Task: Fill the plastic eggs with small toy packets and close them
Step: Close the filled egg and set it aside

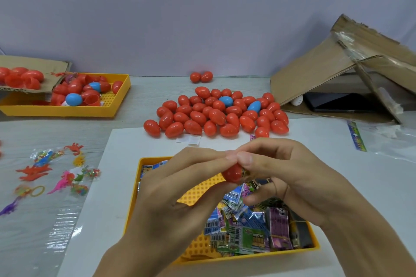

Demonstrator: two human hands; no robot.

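Both hands, left hand (pixel 180 177) and right hand (pixel 286 177), are curling their fingers around one red egg (pixel 233 172) above the yellow tray (pixel 131 204) of toy packets (pixel 247 229). The tray is sitting on a white sheet (pixel 101 198) covering the grey table (pixel 146 94), with a pile of closed eggs (pixel 222 114) lying beyond it before a plain pale wall (pixel 202 7).

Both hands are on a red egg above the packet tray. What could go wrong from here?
1. The red egg is held by both hands, left hand and right hand, with a packet edge seemingly at its right side; it may get caught and stop the halves closing.
2. If dropped, the egg would likely fall among the packets in the yellow tray.
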